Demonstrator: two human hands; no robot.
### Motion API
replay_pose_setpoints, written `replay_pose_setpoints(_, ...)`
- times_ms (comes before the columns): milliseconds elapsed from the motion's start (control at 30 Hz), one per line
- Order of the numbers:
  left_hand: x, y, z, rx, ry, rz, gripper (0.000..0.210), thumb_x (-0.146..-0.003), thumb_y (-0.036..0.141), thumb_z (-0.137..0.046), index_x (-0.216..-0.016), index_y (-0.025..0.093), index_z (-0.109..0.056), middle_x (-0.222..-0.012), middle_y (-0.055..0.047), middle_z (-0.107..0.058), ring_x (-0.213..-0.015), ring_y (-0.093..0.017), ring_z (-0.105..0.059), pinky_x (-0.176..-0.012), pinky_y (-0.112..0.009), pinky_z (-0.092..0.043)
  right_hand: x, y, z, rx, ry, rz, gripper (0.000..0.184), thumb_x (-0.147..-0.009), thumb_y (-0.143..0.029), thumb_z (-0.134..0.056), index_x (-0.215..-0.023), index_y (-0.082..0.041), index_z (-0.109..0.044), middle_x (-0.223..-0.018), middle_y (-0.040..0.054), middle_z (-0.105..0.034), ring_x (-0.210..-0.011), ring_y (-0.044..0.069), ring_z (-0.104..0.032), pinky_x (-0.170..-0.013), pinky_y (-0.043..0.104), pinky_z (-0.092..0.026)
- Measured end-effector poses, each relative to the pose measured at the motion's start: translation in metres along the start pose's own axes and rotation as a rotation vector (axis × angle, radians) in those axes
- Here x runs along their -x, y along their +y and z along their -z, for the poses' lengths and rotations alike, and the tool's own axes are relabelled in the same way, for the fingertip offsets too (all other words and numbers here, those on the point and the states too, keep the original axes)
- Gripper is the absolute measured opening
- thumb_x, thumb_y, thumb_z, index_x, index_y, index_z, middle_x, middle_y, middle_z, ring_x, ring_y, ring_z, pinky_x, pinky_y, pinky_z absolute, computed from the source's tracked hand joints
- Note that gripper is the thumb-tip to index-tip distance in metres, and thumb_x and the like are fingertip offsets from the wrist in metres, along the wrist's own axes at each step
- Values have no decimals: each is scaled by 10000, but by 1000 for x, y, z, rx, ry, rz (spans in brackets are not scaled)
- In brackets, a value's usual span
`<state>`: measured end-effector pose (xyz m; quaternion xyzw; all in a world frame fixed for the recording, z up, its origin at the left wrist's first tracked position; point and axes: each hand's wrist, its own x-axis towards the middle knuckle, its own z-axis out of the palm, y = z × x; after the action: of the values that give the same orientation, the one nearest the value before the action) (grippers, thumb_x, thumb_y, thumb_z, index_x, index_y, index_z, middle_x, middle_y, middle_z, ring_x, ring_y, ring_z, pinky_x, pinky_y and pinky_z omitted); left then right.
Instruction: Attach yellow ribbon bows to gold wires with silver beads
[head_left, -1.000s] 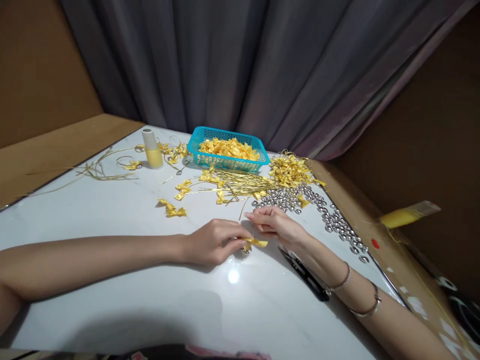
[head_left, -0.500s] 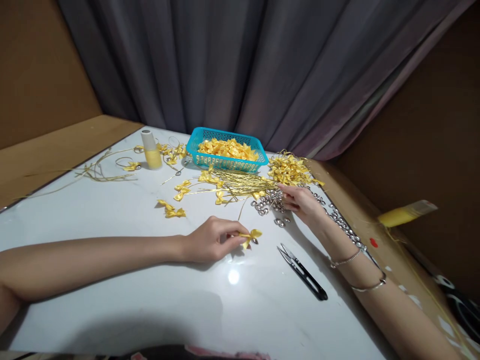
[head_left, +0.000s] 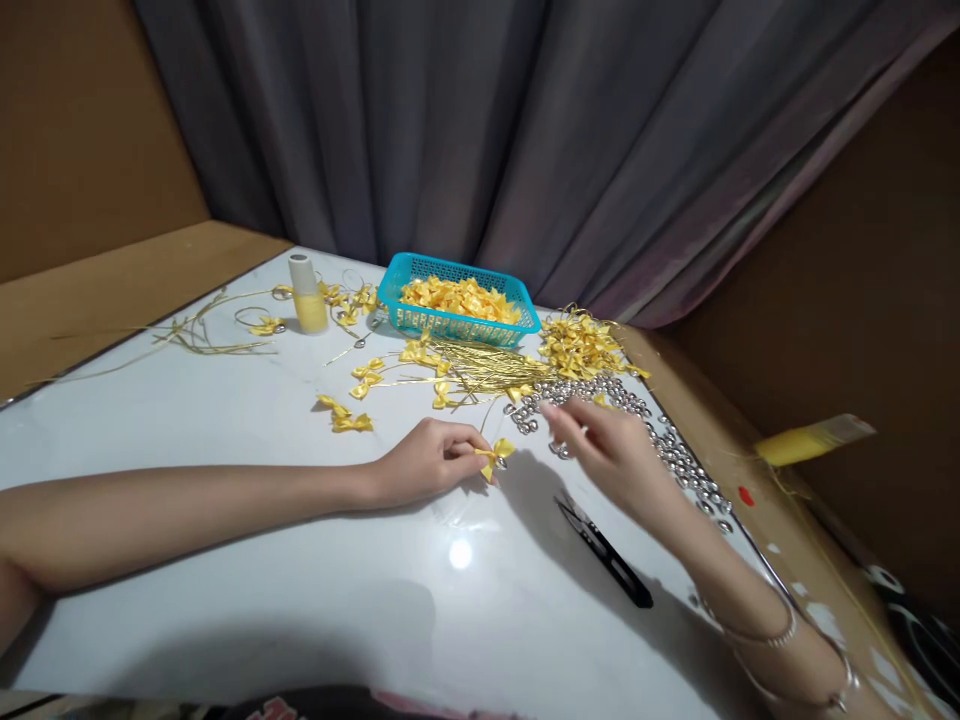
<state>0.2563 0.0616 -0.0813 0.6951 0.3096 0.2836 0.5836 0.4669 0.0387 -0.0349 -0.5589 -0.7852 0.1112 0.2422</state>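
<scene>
- In the head view, our left hand (head_left: 431,462) is near the middle, thumb and fingers pinched together on a yellow bow (head_left: 493,453).
- A silver bead (head_left: 502,464) sits right at that bow and looks like it touches it.
- Our right hand (head_left: 611,445) is up over the white table (head_left: 337,600), right of the middle, fingers half curled. It is blurry, so we can't tell if it has hold of anything.
- We think our bow is partly done. At upper left, a bow with a gold loop (head_left: 266,326) looks further along.
- Lots seems left: a heap of bows (head_left: 461,299) in the blue basket (head_left: 442,266), upper middle, and loose beads (head_left: 679,455) at right.
- Gold cords (head_left: 487,367) lie just below the basket.
- Black snips (head_left: 615,565) lie at lower right. Our right hand hides some beads.
</scene>
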Motion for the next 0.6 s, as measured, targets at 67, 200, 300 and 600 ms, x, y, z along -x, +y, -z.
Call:
replay_pose_setpoints(67, 0, -2, 0, -86, 33, -22, 184, -818, 251, -539, -805, 108, -654, -648, -33, -652, -605, -121, -576, -585, -233, -436, 15, -12, -11, -11, -132, 1, 366, -948, -420, -367, -691, -190, -492, -551, -6, -512, -479, 123, -460, -482, 233, -299)
replay_pose_setpoints(200, 1, -3, 0, -211, 65, -65, 182, -825, 250, -529, -808, 131, -666, -582, 15, -577, -542, -93, -472, -522, -207, -355, 27, -20, -32, -66, -239, -46, 281, -942, -368, -385, -735, -192, -455, -602, -4, -533, -493, 127, -459, -485, 235, -295)
replay_pose_setpoints(300, 2, -2, 1, -244, 72, -98, 183, -831, 238, -521, -820, 142, -676, -633, 7, -605, -566, -94, -470, -533, -205, -354, 22, -19, -35, -261, -287, -104, 316, -953, -343, -353, -696, -187, -452, -572, -14, -496, -492, 112, -442, -507, 234, -333)
replay_pose_setpoints(600, 1, 2, 1, -241, 31, -138, 198, -826, 213, -500, -844, 126, -677, -743, -31, -682, -625, -112, -547, -613, -228, -425, 20, -12, -40, -993, -559, -367, 340, -878, -483, -472, -783, -157, -491, -604, 2, -570, -408, 70, -441, -344, 167, -319)
